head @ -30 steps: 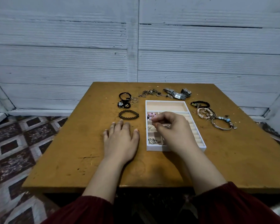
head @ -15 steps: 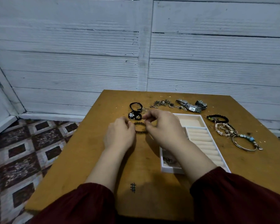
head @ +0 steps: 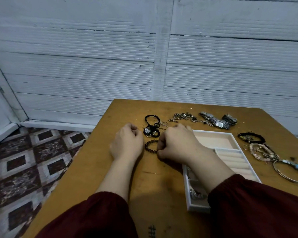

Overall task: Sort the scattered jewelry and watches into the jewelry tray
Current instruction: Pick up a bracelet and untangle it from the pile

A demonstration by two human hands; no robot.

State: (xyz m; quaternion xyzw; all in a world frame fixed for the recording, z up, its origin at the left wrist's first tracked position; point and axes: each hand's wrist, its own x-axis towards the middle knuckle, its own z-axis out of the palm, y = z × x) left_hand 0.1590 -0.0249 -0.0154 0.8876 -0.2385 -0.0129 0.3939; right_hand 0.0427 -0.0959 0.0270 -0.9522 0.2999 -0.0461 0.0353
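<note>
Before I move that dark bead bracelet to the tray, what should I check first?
1. Right hand has the dark bracelet: ok. Its fingers curl round the bracelet's right edge, and the bracelet lies on the table.
2. Left hand is free: cannot tell. Its fingers are curled beside the bracelet and the tips are hidden.
3. Bracelet is clear of the black pearl piece: ok. They lie apart.
4. Big compartment of the tray has room: ok. The visible floor is bare.
5. Near compartments are in view: not ok. The right forearm lies across them.
</note>
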